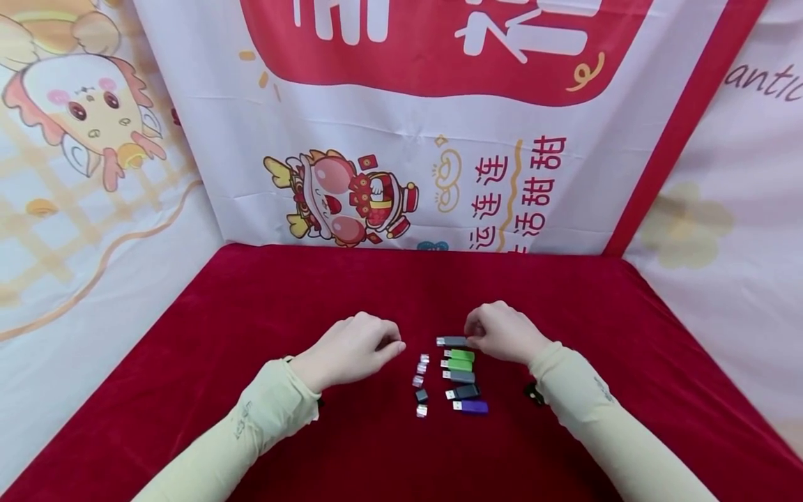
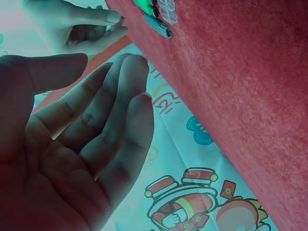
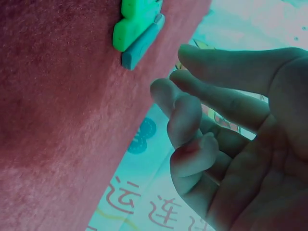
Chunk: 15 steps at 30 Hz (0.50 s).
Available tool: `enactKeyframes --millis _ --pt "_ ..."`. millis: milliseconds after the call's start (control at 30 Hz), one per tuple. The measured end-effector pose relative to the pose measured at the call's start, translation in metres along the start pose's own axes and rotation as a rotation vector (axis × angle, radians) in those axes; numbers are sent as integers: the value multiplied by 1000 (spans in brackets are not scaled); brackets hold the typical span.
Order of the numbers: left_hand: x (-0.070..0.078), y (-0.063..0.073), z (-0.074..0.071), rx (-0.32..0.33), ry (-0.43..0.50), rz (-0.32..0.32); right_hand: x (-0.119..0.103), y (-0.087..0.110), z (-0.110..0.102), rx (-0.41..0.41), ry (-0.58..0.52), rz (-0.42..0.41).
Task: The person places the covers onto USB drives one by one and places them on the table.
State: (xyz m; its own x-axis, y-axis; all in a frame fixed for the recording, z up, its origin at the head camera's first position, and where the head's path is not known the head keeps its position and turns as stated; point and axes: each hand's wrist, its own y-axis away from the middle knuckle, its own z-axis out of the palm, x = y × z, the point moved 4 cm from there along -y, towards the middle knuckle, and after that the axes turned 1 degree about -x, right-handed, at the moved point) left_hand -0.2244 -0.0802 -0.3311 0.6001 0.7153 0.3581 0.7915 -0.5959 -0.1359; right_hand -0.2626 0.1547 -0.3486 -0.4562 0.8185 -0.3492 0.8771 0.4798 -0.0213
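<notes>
My left hand (image 1: 357, 348) hovers left of the small parts, fingers loosely bent and holding nothing; the left wrist view shows the bare palm (image 2: 62, 178). Fingertips of my right hand (image 1: 505, 331) overlap the end of the farthest grey USB stick (image 1: 452, 341) in the head view. From the right wrist, that stick (image 3: 142, 45) lies apart from the loosely curled, bare fingers (image 3: 185, 118). Below it in a column lie two green USB sticks (image 1: 459, 364), another grey one (image 1: 461, 377), a black one (image 1: 465, 392) and a purple one (image 1: 475, 407).
Left of the sticks runs a column of small caps: several clear ones (image 1: 417, 381) and a dark one (image 1: 422, 395). Everything lies on a red cloth-covered table (image 1: 351, 439). A printed hanging (image 1: 389, 118) stands behind the table's far edge.
</notes>
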Motion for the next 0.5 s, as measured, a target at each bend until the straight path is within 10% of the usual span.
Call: enactKeyframes --millis 500 --pt "-1 -3 -4 59 0 -10 5 9 11 -1 68 -67"
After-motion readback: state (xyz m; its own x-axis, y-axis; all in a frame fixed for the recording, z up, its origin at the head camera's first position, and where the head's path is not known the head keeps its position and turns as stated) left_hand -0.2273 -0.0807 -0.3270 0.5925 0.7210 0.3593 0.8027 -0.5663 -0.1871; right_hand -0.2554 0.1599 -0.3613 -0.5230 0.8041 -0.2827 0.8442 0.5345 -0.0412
